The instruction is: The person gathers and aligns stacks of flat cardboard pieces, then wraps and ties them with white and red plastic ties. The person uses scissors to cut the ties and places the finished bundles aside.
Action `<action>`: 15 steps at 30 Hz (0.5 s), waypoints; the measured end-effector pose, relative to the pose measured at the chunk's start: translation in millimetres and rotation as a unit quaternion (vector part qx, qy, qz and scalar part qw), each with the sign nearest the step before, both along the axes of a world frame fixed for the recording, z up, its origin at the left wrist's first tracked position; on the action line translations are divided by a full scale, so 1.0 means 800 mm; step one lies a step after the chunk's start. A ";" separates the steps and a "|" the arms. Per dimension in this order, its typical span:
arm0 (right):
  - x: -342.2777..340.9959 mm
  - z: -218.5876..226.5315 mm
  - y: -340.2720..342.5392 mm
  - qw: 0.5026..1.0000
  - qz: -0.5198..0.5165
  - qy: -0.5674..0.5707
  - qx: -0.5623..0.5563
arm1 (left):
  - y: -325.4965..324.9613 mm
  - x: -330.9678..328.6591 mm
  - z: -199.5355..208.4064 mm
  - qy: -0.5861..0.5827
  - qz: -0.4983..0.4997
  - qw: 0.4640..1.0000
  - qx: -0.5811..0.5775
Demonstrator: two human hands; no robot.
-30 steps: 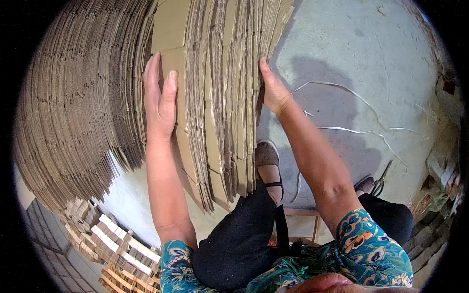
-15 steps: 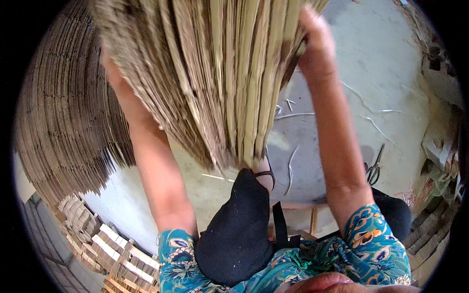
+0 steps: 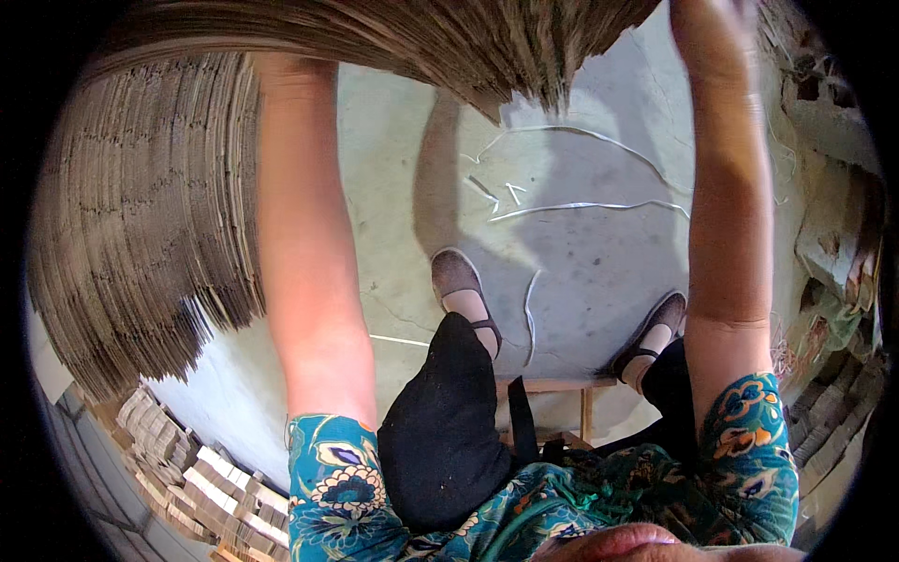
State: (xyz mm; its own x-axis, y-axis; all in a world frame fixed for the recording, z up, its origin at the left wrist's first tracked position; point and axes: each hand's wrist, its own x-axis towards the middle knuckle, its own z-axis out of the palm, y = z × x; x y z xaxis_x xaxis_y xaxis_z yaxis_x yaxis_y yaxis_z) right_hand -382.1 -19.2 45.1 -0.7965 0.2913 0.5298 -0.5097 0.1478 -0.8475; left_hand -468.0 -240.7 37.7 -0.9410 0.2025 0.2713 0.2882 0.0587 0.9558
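Observation:
A thick bundle of brown cardboard sheets (image 3: 468,47) spans the top of the head view, fanned out with ragged lower edges and its far part cut off. My left hand (image 3: 292,67) reaches to its underside at the left; the bundle covers the fingers. My right hand (image 3: 714,33) is at the upper right, just beyond the bundle's right end. It is smeared by motion and its fingertips are cut off, so its grip does not show. Beside my left forearm stands a large row of similar cardboard sheets (image 3: 150,206), packed on edge.
White strips (image 3: 590,204) lie on the grey floor (image 3: 393,187) around my feet. Part of a wooden stool (image 3: 562,384) shows beneath me. Stacked cardboard pieces (image 3: 225,487) stand at the lower left. More piled material (image 3: 838,244) lines the right side.
The cardboard bundle has moved up and away, swinging from steep to nearly sideways. Both arms have stretched farther forward, and my right hand has moved right. The scissors on the floor have gone from sight.

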 end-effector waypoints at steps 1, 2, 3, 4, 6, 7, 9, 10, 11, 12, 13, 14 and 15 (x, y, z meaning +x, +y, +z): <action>0.002 -0.032 0.012 0.999 0.020 -0.036 -0.011 | 0.006 0.002 -0.009 -0.002 -0.002 1.000 -0.017; 0.005 -0.076 0.013 0.996 0.034 -0.075 -0.023 | 0.004 0.004 -0.024 -0.003 0.002 0.999 -0.044; 0.010 -0.116 0.018 0.994 -0.041 -0.097 0.023 | 0.011 0.005 -0.032 -0.004 -0.004 0.998 -0.057; 0.018 -0.126 0.005 0.984 -0.107 -0.135 0.041 | 0.012 0.005 -0.041 -0.005 -0.005 0.997 -0.072; 0.007 -0.101 0.010 0.984 0.013 -0.157 -0.085 | 0.019 0.003 -0.052 -0.010 -0.011 0.996 -0.089; 0.003 -0.091 0.012 0.987 -0.003 -0.148 -0.058 | 0.023 -0.003 -0.052 -0.005 -0.014 0.995 -0.097; 0.004 -0.069 0.013 0.991 -0.034 -0.129 -0.003 | 0.017 -0.004 -0.052 -0.011 -0.016 0.994 -0.106; 0.006 -0.060 0.006 0.993 -0.055 -0.106 -0.007 | 0.012 -0.003 -0.047 -0.015 -0.017 0.993 -0.112; 0.008 -0.050 -0.002 0.994 -0.075 -0.082 -0.011 | 0.006 -0.005 -0.040 -0.012 -0.016 0.993 -0.117; 0.010 -0.042 -0.002 0.993 -0.100 -0.059 -0.010 | 0.005 -0.009 -0.038 -0.012 -0.017 0.993 -0.117; 0.012 -0.037 0.008 0.990 -0.095 -0.102 -0.008 | 0.004 -0.008 -0.035 -0.011 -0.021 0.993 -0.115; 0.013 -0.029 0.018 0.994 -0.089 -0.057 0.000 | 0.011 -0.010 -0.033 -0.012 -0.029 0.994 -0.106; 0.013 -0.020 0.026 0.997 -0.081 -0.011 0.008 | 0.017 -0.013 -0.030 -0.011 -0.035 0.995 -0.097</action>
State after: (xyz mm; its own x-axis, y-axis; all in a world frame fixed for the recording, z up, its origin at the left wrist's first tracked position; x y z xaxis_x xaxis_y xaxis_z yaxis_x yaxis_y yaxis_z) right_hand -371.9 1.8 28.7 -0.7512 0.4090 0.5181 -0.4585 0.2414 -0.8553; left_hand -478.4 -226.9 13.3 -0.9279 0.3144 0.2005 0.2777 0.2239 0.9342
